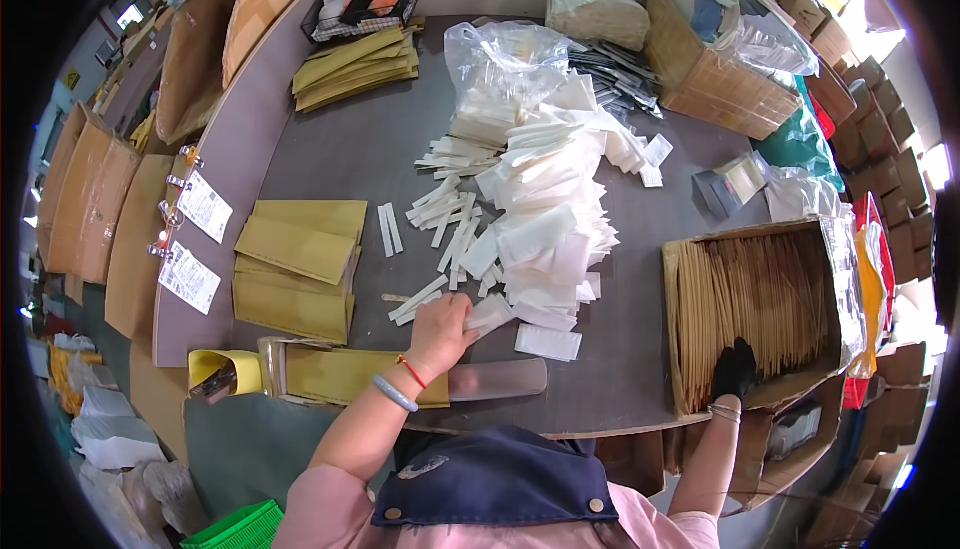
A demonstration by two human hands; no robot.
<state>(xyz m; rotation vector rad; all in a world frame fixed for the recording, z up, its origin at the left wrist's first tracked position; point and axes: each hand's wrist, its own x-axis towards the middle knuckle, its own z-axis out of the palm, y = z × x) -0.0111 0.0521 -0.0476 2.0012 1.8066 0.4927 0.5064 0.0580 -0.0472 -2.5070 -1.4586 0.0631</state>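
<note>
My left hand point(440, 334), bare with a red string and a pale bangle at the wrist, is closed on the edge of a white packet point(489, 316) at the near side of a tall heap of white packets point(545, 239). Under its wrist lies a yellow-brown padded envelope point(350, 374), beside a clear curved plastic piece point(505, 379). In a dark glove, my right hand point(735, 369) reaches into an open carton point(680, 389) at the right. It rests against a tight row of brown envelopes point(760, 299); its dark fingers do not show clearly.
Stacks of yellow envelopes point(300, 259) lie at the left, with more envelopes point(355, 67) at the far left. A wire basket point(365, 9) and another carton point(715, 79) stand at the back. A low partition point(240, 129) bears clipped paper sheets point(205, 207).
</note>
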